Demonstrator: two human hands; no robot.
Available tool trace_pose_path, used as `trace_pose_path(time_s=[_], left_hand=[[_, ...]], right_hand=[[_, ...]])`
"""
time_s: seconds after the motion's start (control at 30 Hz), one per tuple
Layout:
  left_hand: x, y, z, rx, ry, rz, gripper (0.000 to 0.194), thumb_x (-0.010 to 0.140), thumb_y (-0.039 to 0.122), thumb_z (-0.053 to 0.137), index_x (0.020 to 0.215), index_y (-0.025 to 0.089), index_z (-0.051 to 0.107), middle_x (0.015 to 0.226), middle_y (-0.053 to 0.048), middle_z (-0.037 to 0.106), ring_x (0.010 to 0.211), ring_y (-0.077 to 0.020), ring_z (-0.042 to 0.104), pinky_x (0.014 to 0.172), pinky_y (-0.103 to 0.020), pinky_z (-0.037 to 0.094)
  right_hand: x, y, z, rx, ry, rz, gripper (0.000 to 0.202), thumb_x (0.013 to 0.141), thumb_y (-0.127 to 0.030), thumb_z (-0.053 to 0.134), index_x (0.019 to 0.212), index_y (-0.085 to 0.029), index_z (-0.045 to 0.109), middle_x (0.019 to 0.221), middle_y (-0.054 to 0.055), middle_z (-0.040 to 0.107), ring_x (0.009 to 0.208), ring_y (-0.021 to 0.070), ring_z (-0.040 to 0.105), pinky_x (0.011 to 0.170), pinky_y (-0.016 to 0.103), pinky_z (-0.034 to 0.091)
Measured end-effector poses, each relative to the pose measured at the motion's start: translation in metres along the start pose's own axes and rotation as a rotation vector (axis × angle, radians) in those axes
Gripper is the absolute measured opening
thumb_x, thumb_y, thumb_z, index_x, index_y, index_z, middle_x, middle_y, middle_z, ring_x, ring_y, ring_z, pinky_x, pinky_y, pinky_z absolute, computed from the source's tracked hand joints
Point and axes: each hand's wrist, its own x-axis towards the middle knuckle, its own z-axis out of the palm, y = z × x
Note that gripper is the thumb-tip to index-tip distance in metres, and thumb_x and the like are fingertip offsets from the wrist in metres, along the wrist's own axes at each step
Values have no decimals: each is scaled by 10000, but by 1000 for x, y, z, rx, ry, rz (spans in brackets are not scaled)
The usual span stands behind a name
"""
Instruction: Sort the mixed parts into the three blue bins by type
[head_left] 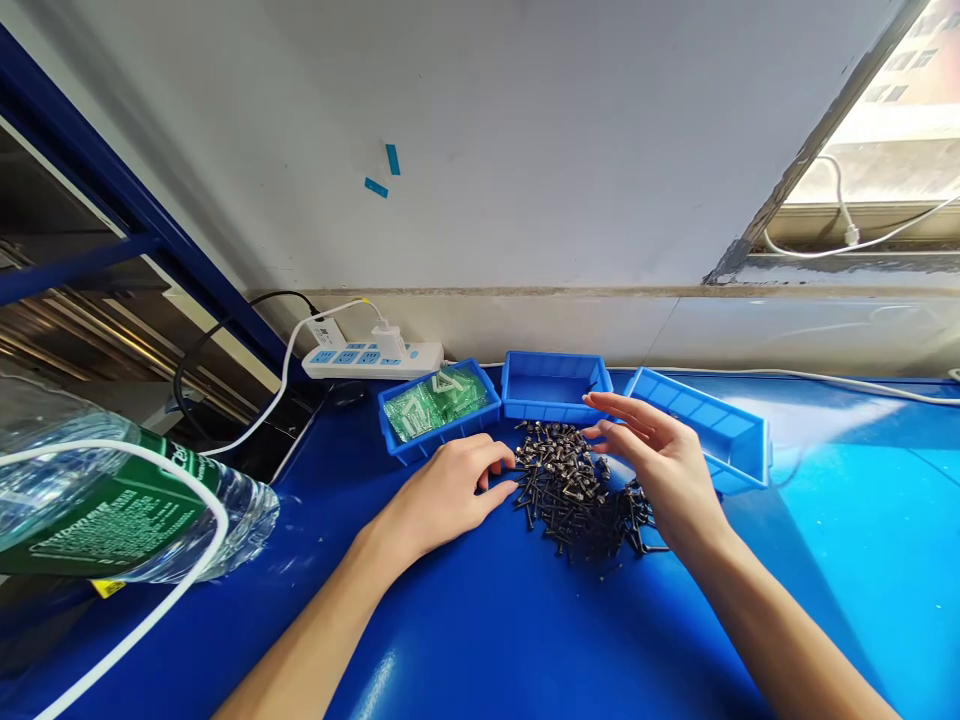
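Observation:
A pile of black screws (562, 490) lies on the blue table top. At the pile's left edge is my left hand (457, 485), fingers curled, thumb and index tips apart beside the screws. Over the pile's right side hovers my right hand (664, 460), its fingers stretched toward the middle blue bin (555, 410) and parted. A small dark piece, perhaps a screw, shows in that bin just above the right fingertips. The left blue bin (442, 432) holds green-and-clear plastic packets (435, 402). Partly behind my right hand stands another blue bin (731, 430).
A white power strip (375, 360) with plugs and cables sits against the wall (525, 150). On the left lies a large water bottle (135, 500) with a green label, a white cable (214, 500) crossing in front. A window (877, 180) is at upper right.

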Motion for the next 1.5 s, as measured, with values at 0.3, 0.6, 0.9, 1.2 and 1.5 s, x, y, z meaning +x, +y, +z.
trace_pose_path(time_s=[0.3,0.6,0.9,1.2,1.5], left_hand=[[2,-1,2,23,-35,-2,105,923,149,638,842,181,696,830,-18,664,678,-154,624,631,-268,475],[1,-3,-2,67,34,58,118,940,164,616,892,192,720,853,-28,697,696,-162,651,655,-272,503],[2,-3,1,98,-1,67,155,956,161,573,861,199,690,853,-32,691,716,-174,656,668,-279,502],[0,-6,-3,55,-23,17,175,979,185,518,858,204,643,886,-38,675,743,-186,637,673,-292,485],[3,-4,-14,-49,112,-13,147,949,212,550,826,214,630,763,-11,684,644,-170,625,613,-268,474]], right_hand=[[-1,-5,-3,-11,18,-38,263,812,-433,744,944,-206,756,975,100,815,728,207,754,688,368,631],[-2,-4,0,-40,-22,-48,225,804,-422,726,884,-215,767,902,80,821,675,188,742,675,350,638],[-8,0,1,-359,-183,-348,258,935,-379,630,1094,-209,741,963,89,810,824,229,757,766,389,626],[-38,26,-28,-929,-563,-874,787,836,-644,717,1518,-292,547,1561,174,541,1440,414,482,1142,625,416],[-8,29,-18,-947,-573,-854,671,884,-606,699,1386,-162,655,1440,240,619,1328,409,578,1060,606,499]])
